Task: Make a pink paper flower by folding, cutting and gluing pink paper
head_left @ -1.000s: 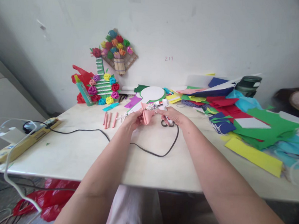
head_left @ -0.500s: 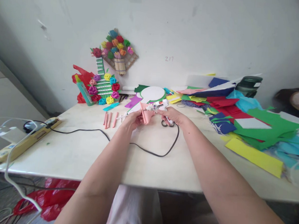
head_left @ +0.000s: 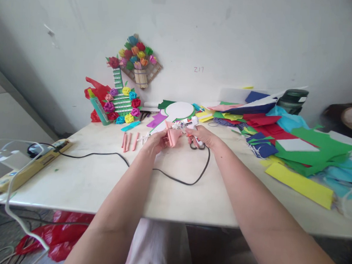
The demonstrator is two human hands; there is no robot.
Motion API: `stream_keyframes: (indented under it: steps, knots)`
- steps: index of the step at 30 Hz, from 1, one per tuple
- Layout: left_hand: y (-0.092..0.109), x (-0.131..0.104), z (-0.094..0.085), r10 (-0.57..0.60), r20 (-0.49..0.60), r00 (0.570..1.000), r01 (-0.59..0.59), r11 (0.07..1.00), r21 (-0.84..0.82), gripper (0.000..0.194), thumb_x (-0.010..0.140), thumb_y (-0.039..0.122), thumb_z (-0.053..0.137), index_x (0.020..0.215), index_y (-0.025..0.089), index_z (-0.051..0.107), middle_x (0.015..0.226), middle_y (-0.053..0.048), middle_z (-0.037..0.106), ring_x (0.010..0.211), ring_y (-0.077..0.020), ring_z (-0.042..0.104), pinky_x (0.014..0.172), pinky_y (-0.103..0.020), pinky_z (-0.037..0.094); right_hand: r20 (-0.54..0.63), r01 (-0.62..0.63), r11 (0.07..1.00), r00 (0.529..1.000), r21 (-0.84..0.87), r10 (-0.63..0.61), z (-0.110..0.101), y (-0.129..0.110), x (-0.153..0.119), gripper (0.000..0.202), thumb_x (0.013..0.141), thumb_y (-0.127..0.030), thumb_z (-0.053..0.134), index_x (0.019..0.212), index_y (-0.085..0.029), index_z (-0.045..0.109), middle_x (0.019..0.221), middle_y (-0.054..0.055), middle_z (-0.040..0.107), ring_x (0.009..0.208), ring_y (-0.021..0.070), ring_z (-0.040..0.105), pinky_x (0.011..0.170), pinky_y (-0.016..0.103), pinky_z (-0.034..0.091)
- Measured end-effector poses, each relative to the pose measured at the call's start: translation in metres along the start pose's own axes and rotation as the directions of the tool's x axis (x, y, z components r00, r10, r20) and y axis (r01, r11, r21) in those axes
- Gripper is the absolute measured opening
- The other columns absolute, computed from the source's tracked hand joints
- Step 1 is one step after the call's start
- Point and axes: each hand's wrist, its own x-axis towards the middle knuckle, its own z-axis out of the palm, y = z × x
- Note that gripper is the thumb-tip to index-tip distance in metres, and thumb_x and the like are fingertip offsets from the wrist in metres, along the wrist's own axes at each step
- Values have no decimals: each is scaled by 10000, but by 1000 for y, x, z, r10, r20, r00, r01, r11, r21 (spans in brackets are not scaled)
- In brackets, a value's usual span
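My left hand (head_left: 158, 142) is closed on a partly rolled piece of salmon-pink paper (head_left: 172, 136), held just above the table. My right hand (head_left: 203, 137) grips a white hot glue gun (head_left: 192, 122), its nozzle pointing left at the pink paper. Whether the nozzle touches the paper I cannot tell. Below the right hand lie scissors, with their dark handles (head_left: 197, 146) showing. Several pink paper rolls (head_left: 129, 141) rest on the table left of my left hand, near some small white strips (head_left: 142, 139).
A black cord (head_left: 173, 177) loops across the table (head_left: 100, 187) from a yellow power strip (head_left: 32, 164). Coloured paper sheets (head_left: 307, 147) pile up at the right. Behind my hands lies a white oval card (head_left: 180, 110). A paper-flower craft (head_left: 123, 104) and a glue bottle (head_left: 98, 107) stand back left.
Hardly anything differs. Both hands keep their place with the pink paper and the glue gun.
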Motion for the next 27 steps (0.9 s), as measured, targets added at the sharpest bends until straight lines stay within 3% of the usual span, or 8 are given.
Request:
stream_keyframes:
  steps: [27]
  knots:
    - [2, 0, 0, -4, -28, 1000, 3, 1000, -2, 93, 813, 140, 457, 776, 116, 540, 569, -23, 555, 438, -99, 510, 355, -193, 371, 15, -20, 998, 1000, -57, 21, 0, 1, 0, 455, 710, -552, 596, 555, -144, 470, 444, -16, 518, 267, 61, 425, 288, 193, 300]
